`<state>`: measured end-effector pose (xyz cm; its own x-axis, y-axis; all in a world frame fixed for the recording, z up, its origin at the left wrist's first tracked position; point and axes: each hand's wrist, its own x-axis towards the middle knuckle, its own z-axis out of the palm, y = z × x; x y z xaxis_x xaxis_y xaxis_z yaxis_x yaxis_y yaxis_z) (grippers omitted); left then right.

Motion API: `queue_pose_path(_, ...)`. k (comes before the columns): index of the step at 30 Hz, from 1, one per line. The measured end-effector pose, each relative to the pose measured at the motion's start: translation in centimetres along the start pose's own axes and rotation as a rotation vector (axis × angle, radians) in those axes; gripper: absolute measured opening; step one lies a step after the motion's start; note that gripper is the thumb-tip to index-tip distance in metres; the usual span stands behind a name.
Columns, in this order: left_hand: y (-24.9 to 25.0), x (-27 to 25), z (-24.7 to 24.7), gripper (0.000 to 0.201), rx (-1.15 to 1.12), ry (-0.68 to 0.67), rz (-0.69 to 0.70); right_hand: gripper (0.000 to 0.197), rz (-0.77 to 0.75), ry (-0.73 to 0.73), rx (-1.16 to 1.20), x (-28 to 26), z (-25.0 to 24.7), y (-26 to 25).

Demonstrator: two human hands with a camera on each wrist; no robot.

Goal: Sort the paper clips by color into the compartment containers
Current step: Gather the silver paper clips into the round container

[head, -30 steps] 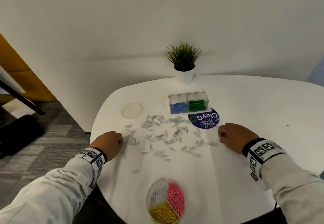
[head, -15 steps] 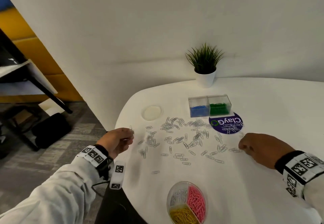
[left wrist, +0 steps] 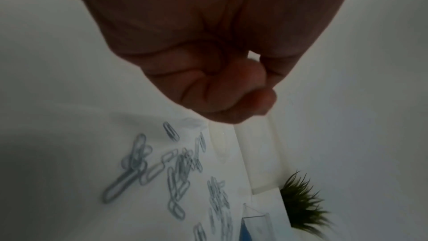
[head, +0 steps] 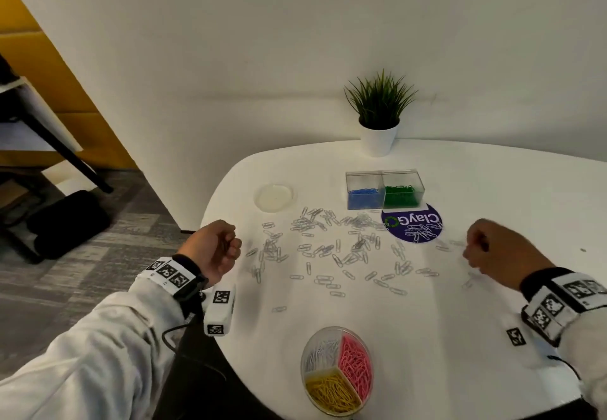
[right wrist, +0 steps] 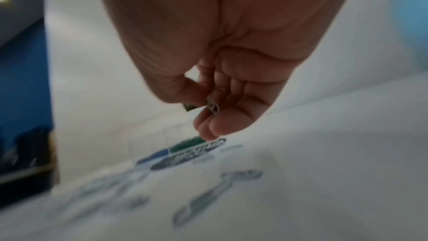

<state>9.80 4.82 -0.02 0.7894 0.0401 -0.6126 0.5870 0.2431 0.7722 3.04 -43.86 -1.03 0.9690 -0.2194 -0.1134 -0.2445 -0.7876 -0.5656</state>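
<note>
both fisted hands flank scattered silver clips on table.

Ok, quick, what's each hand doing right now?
Left hand: fingers curled; whether it holds anything cannot be told.
Right hand: pinching a silver paper clip.

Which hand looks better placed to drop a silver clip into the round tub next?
Probably the right hand: it visibly pinches a silver clip. The left hand is nearer the round tub, but what it holds is unclear.
</note>
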Motion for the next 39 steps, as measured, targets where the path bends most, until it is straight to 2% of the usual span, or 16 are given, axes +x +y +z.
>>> queue_pose_path(2,-0.2,-0.1,-0.1,0.024,0.073,0.043,0.053,0.013,0.107,-0.013,0.123,0.1,-1.2,0.5)
queue_pose_path(5,-0.6,0.2,-0.7,0.013,0.328,0.086,0.107,0.022,0.176,-0.219,-0.081,0.1,-1.3,1.8)
queue_pose_path(7,-0.7,0.6,-1.1,0.017,0.742,0.098,0.134,0.033,0.158,-0.296,-0.380,-0.3,-0.6,1.9)
queue_pose_path(8,-0.9,0.8,-1.1,0.031,1.017,0.089,0.147,0.037,0.151,-0.299,-0.472,-0.6,-0.2,1.9)
queue_pose_path(11,-1.5,0.5,0.0,0.064,1.593,0.135,0.244,0.036,0.106,-0.241,-0.551,-0.7,1.0,1.4)
queue_pose_path(15,-3.0,0.4,1.8,0.052,1.741,0.208,0.378,0.019,0.016,-0.212,-0.605,-0.6,2.8,0.6)
queue_pose_path(20,-4.3,0.1,3.4,0.024,1.779,0.138,0.449,0.011,0.057,-0.216,-0.564,-1.0,3.5,-0.5)
queue_pose_path(24,-4.0,-0.7,3.8,0.032,1.706,0.089,0.416,0.019,0.089,-0.265,-0.555,-1.3,3.6,-0.7)
queue_pose_path(26,-3.2,-0.9,3.5,0.034,1.437,0.075,0.323,0.021,0.093,-0.282,-0.573,-1.2,3.1,-0.8)
queue_pose_path(29,-1.8,-1.2,2.3,0.020,0.575,0.042,0.093,0.017,0.081,-0.238,-0.437,-1.0,1.5,-1.2)
queue_pose_path(31,-1.1,-1.5,1.3,0.017,0.250,0.028,0.042,0.006,0.129,-0.156,0.039,-0.7,0.6,-1.1)
queue_pose_path(33,-0.4,-1.6,0.5,0.016,0.082,-0.011,0.036,0.013,0.267,-0.141,0.574,-0.8,0.4,-1.0)
queue_pose_path(34,-0.1,-1.7,0.4,0.017,0.040,-0.029,0.037,0.019,0.327,-0.171,0.756,-0.8,0.4,-0.9)
queue_pose_path(36,0.1,-1.6,0.4,0.019,0.059,-0.071,0.022,0.020,0.390,-0.238,0.879,-1.0,0.7,-1.1)
queue_pose_path(38,-0.2,-1.6,0.7,0.017,0.263,-0.089,0.058,0.015,0.336,-0.241,0.658,-0.8,1.3,-1.2)
queue_pose_path(39,-0.5,-1.5,0.9,0.017,0.429,-0.110,0.096,0.013,0.250,-0.221,0.388,-0.4,1.6,-1.0)
